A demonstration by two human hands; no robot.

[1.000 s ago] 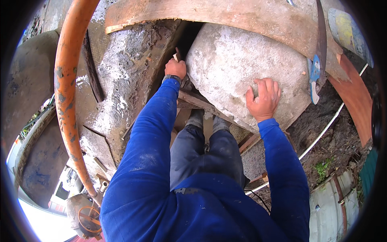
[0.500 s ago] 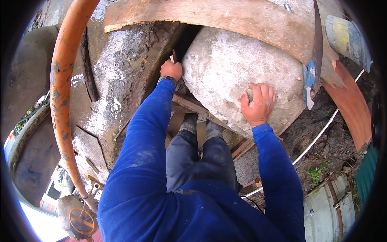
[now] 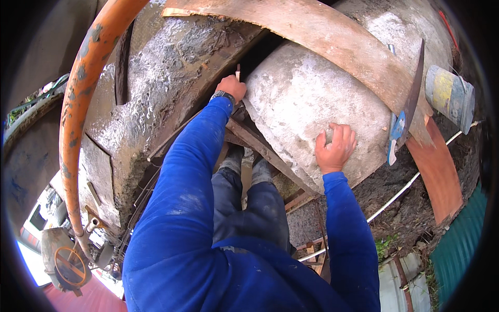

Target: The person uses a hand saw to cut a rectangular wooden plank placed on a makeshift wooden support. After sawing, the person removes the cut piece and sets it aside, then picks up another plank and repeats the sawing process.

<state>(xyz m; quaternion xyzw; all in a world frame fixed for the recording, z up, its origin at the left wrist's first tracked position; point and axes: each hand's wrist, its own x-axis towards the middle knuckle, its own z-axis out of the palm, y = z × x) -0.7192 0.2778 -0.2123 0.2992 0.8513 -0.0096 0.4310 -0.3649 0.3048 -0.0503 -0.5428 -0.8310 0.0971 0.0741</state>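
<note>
My left hand (image 3: pixel 232 88) is closed around a thin stick-like piece (image 3: pixel 238 73), pale with a dark tip, beside the dark gap between two concrete masses. The rest of that piece is hidden in my fist. Flat on the rough whitish concrete slab (image 3: pixel 296 88) lies my right hand (image 3: pixel 335 148), fingers apart and holding nothing. A narrow wooden strip (image 3: pixel 262 143) runs along the slab's near edge, in front of my legs. Farther right, a hand saw (image 3: pixel 413 96) with a blue and white handle leans against a curved plywood strip (image 3: pixel 317 26).
A thick orange hose (image 3: pixel 75 114) arches down the left side, over wet concrete (image 3: pixel 161 67). A grey bucket (image 3: pixel 452 99) lies at the far right near reddish board (image 3: pixel 439 179) and a white pipe (image 3: pixel 397 196). A machine with an orange wheel (image 3: pixel 69 266) stands lower left.
The view has swung a little, so the saw, bucket and hose sit at new places in the picture. My left hand keeps its grip and my right hand stays on the slab.
</note>
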